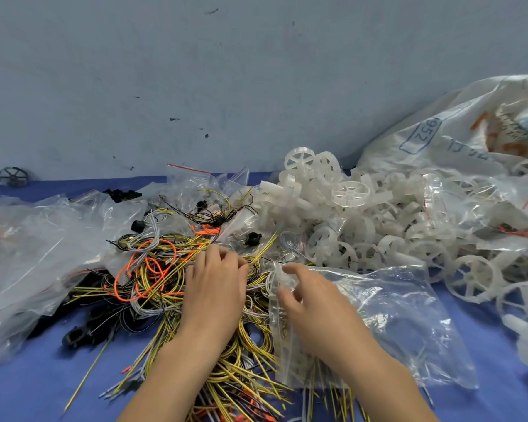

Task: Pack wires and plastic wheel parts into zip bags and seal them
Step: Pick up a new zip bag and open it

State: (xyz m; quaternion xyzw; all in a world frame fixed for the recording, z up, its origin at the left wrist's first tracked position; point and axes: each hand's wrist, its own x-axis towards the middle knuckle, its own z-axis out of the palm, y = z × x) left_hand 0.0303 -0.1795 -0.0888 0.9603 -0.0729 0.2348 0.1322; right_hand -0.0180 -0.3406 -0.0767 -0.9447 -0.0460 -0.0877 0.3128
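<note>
The left hand (215, 284) lies over the tangled wires (153, 269), its fingertips hidden among them, so any grip cannot be told. The right hand (310, 295) covers the zip bag (393, 324) mouth. The white sack (457, 132) at far right and clear bags (28, 239) at left are cut off by the edges; the sack's print is unreadable.

There is one view only, from the person's head. It looks forward and down, close over the table (28, 391), facing the wall (195, 86).
</note>
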